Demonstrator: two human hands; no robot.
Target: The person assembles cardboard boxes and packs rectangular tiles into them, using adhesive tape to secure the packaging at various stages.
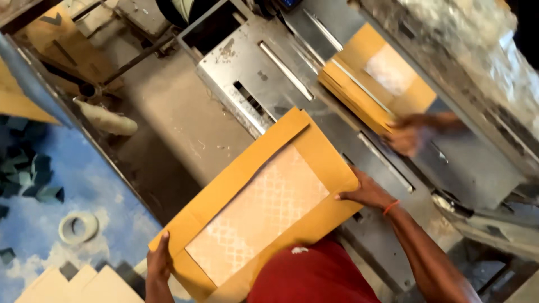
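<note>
Currently both hands grip a flat yellow-brown cardboard frame with a pale patterned panel (261, 205) above the grey metal tabletop (236, 62): left hand (159, 261) at its near corner, right hand (366, 192) at its far edge. It looks light, stiff, maybe bendable, so opposite edges suit holding.

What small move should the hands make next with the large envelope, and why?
Probably lower it flat onto the metal table: the left hand and right hand grip opposite ends of the windowed envelope, tilted above the table, beside the envelope stack.
</note>
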